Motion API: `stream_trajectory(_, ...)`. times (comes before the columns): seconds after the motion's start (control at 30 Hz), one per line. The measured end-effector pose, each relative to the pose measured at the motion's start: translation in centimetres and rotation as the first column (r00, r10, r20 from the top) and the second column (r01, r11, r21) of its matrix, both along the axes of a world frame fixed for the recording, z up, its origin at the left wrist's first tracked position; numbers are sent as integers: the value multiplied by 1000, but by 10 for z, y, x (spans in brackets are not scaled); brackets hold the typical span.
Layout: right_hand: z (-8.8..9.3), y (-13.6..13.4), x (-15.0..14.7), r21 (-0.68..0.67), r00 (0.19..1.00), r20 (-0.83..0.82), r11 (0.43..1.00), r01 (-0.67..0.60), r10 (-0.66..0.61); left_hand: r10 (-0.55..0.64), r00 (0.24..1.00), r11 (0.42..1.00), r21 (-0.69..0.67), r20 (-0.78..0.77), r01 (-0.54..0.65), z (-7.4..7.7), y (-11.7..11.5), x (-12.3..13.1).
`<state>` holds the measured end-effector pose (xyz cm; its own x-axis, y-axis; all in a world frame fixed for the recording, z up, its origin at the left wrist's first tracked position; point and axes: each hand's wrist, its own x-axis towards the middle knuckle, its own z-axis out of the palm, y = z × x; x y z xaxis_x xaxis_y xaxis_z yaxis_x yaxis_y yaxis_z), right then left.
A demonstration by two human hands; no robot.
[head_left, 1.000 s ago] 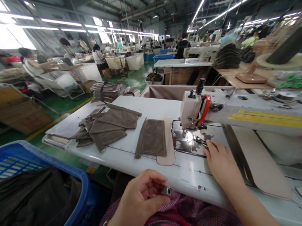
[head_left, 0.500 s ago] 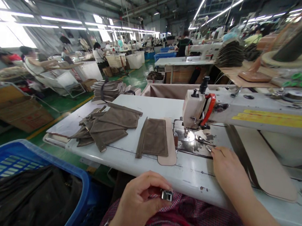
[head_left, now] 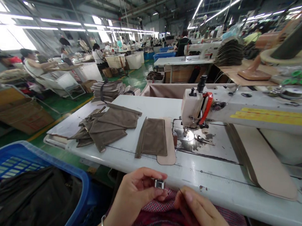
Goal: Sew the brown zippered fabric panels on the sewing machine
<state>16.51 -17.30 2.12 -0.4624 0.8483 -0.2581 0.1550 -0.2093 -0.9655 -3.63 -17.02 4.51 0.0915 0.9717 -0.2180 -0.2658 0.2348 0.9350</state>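
Note:
My left hand (head_left: 136, 192) is closed, pinching a small shiny metal bobbin case (head_left: 159, 184) between thumb and fingers, above my lap at the table's front edge. A little to its right, my right hand (head_left: 198, 209) has its fingers pressed together. A thin dark tip pokes out at its thumb and forefinger; the fingers hide what it belongs to. Beyond both hands stands the sewing machine (head_left: 193, 109) with an orange-red lever. A small metal tool (head_left: 203, 140) lies on its needle plate.
Left of the needle, a brown fabric panel (head_left: 154, 137) overlaps a beige piece (head_left: 167, 156). A pile of brown panels (head_left: 110, 123) lies further left. A blue basket (head_left: 82, 187) with dark fabric stands at lower left. A long beige piece (head_left: 269, 167) rests under the machine arm.
My right hand has moved from the needle plate back toward me, beside my left hand. My left hand has shifted slightly left and up, still holding the bobbin case.

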Motion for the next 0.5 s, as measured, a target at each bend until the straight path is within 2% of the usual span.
stream_trajectory(0.1, -13, -3, 15, 247, 956, 294, 966, -79, 3, 17, 999, 999, 40, 40, -18, 0, 4, -8)
stream_trajectory(0.23, -28, -2, 26, 375, 845, 534, 906, -198, -36, 13, 997, 994, 104, 81, -21, -3, 5, -11)
stream_trajectory(0.33, -23, 0, 23, 428, 844, 529, 886, -177, -87, 47, 999, 988, 147, -18, -44, -1, 4, -10)
stream_trajectory(0.43, -6, 3, 14, 415, 916, 396, 902, -117, -63, 42, 980, 983, 185, -194, -5, 3, 3, -7)
stream_trajectory(0.5, 4, 5, 4, 415, 953, 296, 907, -68, -63, 25, 967, 978, 206, -254, 28, 6, 2, -4)
